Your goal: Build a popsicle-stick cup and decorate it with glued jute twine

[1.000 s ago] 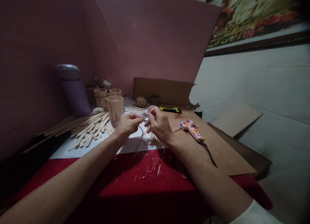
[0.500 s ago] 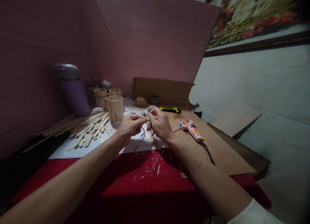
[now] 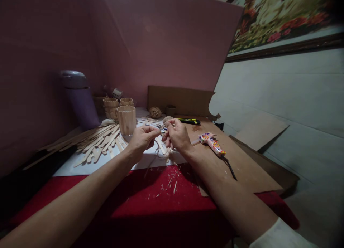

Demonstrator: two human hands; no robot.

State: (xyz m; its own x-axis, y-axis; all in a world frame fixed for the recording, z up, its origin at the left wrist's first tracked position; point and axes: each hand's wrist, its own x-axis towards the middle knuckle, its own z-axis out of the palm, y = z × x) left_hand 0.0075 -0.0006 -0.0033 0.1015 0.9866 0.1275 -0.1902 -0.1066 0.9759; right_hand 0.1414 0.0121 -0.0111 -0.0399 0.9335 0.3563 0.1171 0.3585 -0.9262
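My left hand (image 3: 142,140) is closed in a pinch on the end of a thin strand of twine (image 3: 157,147), which hangs below the fingers over the white paper. Close beside it, my right hand (image 3: 177,136) has its thumb and forefinger pinched together on the same twine, its other fingers curled. Both hands hover above the near part of the white paper (image 3: 67,167). Left of them stands a round cup made of wooden sticks (image 3: 126,121). Just behind the right hand sits a ball of twine (image 3: 168,119), partly hidden.
Flat wooden craft sticks (image 3: 99,142) fan out at left, near a purple bottle (image 3: 82,105) and smaller stick cups (image 3: 110,106). A black-and-yellow utility knife (image 3: 189,121) and a flower-patterned glue gun (image 3: 212,142) lie on cardboard (image 3: 242,169). Wood splinters litter the red cloth (image 3: 161,205).
The fingertips have drawn slightly apart, with the right hand turned a little more open toward the camera. The hanging twine shows more clearly. The view has shifted slightly.
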